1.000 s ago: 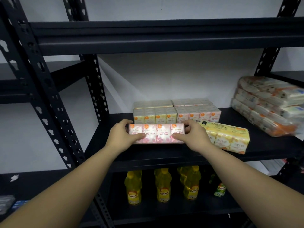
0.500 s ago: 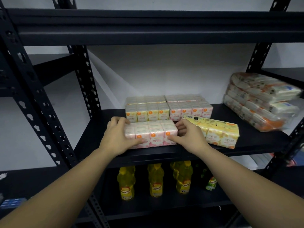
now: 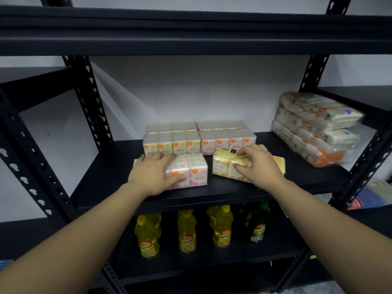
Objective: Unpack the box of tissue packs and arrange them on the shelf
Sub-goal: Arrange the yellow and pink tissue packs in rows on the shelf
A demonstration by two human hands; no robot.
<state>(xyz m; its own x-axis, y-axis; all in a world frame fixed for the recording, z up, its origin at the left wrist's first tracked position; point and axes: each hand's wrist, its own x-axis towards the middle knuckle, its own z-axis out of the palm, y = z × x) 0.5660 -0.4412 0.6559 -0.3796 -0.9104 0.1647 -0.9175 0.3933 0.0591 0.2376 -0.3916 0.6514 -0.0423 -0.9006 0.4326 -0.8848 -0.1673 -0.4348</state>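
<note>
A pink tissue pack (image 3: 192, 169) lies at the front of the black shelf (image 3: 110, 168). My left hand (image 3: 152, 174) lies over its left part, thumb on the front face and fingers over the top. To the right lies a yellow tissue pack (image 3: 222, 165), turned at a slant; my right hand (image 3: 257, 164) grips it, fingers on top and thumb on its front. Behind them stand a yellow-labelled pack (image 3: 171, 143) and a pink-labelled pack (image 3: 228, 139) side by side against the back. The box is not in view.
A large bag of wrapped tissue packs (image 3: 314, 128) leans at the shelf's right end. Yellow bottles (image 3: 186, 232) and a green bottle (image 3: 257, 223) stand on the shelf below. Black upright posts (image 3: 91, 102) frame both sides; another shelf board (image 3: 191, 30) runs overhead.
The pink pack has come down onto the shelf front. My right hand let go of it and moved right onto the yellow pack. The view shifted slightly.
</note>
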